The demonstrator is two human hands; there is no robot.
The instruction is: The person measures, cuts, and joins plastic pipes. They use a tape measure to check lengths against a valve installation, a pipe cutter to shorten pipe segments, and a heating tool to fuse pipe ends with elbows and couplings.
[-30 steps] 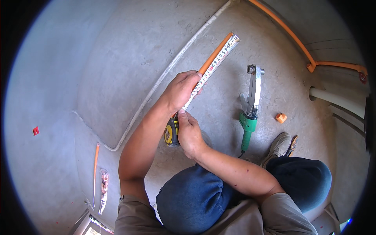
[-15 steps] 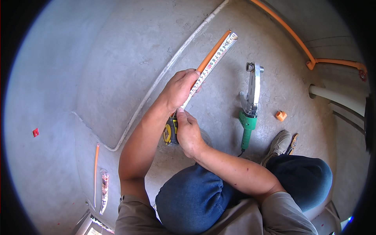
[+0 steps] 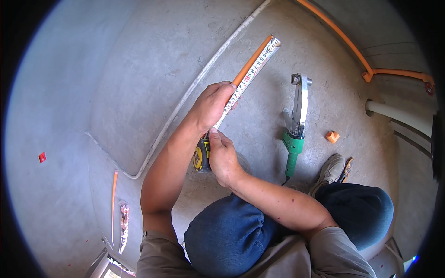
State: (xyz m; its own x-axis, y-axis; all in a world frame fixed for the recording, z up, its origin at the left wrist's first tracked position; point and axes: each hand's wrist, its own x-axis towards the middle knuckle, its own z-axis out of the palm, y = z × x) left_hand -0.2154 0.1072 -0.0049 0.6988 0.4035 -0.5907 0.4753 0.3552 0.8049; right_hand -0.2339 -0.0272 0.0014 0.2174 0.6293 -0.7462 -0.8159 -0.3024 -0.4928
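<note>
My left hand is closed around an orange plastic pipe and the white blade of a tape measure lying along it. The blade's end sits at the pipe's far tip. Lower down, my right hand grips the blade near the black and yellow tape measure case, thumb on top. The case hangs at that hand's left side. The pipe's near end is mostly hidden behind my hands.
Right of my hands lies a green-handled pipe welding iron with a metal heating head. Near it are an orange fitting and my shoe, with a tool beside it. Orange pipes run along the far right wall; a pale conduit crosses the left.
</note>
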